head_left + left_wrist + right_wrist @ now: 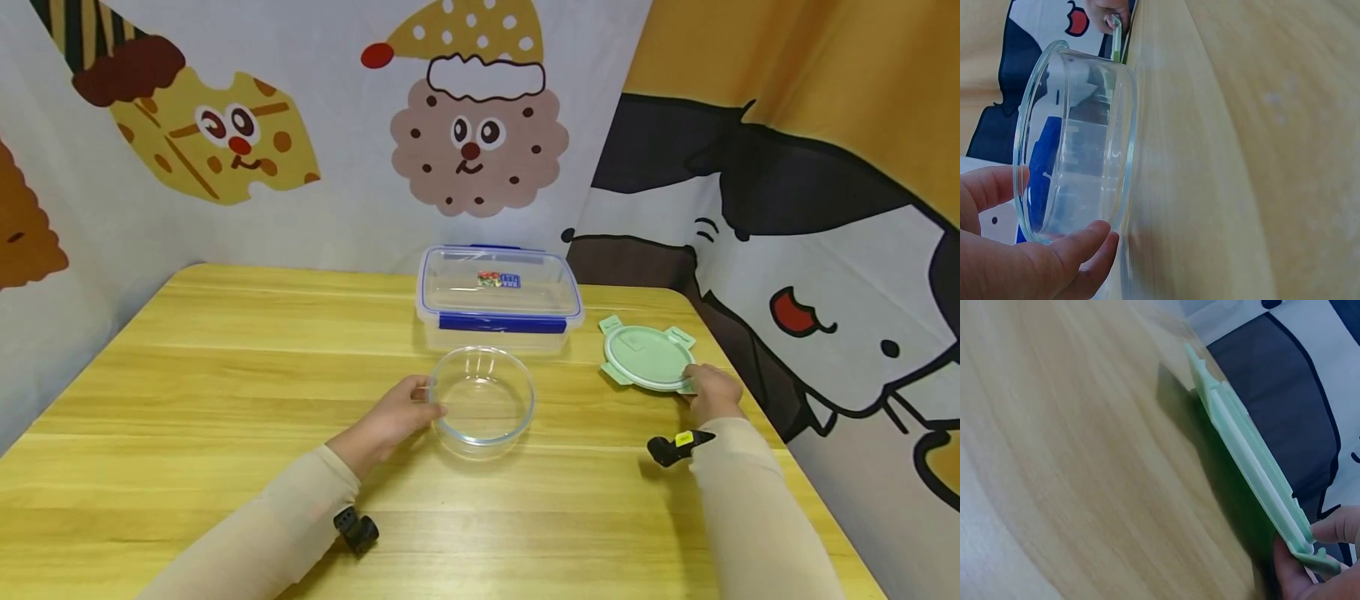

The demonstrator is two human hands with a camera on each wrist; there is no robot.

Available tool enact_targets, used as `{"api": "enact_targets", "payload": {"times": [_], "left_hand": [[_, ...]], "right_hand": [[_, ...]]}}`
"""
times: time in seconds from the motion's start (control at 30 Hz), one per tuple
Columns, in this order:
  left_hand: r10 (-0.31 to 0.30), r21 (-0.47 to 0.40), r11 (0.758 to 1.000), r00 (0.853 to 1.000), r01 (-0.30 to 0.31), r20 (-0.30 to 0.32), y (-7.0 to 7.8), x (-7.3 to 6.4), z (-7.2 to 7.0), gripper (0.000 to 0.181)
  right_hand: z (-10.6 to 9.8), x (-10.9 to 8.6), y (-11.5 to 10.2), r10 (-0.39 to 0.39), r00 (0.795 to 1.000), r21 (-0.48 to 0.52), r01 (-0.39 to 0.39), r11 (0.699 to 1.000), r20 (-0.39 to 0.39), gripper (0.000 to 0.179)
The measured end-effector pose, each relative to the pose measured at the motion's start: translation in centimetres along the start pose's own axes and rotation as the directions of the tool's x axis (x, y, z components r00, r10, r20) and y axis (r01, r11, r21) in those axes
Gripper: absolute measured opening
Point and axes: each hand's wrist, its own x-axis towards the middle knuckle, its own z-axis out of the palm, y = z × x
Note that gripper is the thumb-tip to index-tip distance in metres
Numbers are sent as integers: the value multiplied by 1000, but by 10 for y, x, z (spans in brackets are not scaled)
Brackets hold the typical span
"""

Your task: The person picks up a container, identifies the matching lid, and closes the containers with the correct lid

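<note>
A round clear glass bowl (480, 442) stands upright near the middle of the wooden table. My left hand (400, 417) holds it by its left side, with one digit at the rim and others along the outer wall in the left wrist view. On the right, a round pale green lid (651, 357) with side locking flaps is pinched at its near right edge by my right hand (714, 392). The right wrist view shows the lid (1254, 465) edge-on, tilted over the table with a shadow beneath, thumb and fingers on opposite faces.
Behind the bowl sits a clear rectangular food container (498, 292) with blue locking clips. A printed cloth (300, 225) with cartoon figures hangs along the back and sides of the wooden table (225, 375). The table's right edge runs close to my right hand.
</note>
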Motion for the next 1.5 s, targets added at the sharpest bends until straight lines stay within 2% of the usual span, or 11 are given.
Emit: {"api": "enact_targets", "payload": {"times": [0.17,0.4,0.6,0.83,1.0,1.33,1.5], "left_hand": [[-4,-6,1000,1000,4,-3,-1,1,0,56],[0,-5,1000,1000,0,0,-1,1,-1,54],[-8,-6,1000,1000,8,-4,-1,1,-2,54],[-16,-3,1000,1000,16,-5,-2,2,-3,54],[-20,1,1000,1000,20,-6,-2,2,-3,55],[-32,11,999,999,32,0,1,0,-4,56],[-33,24,999,999,33,0,1,3,-5,56]], "right_hand": [[1,-1,-2,88,994,137,-97,986,69,63],[0,-2,0,77,989,238,-105,966,123,65],[-1,-8,0,9,988,271,-50,961,151,63],[-7,-18,-4,-78,989,252,45,967,126,58],[-12,-26,-11,-138,984,287,102,953,109,55],[-21,-44,-22,-179,980,320,141,937,92,58],[-26,-53,-29,-224,968,376,168,911,111,60]]}}
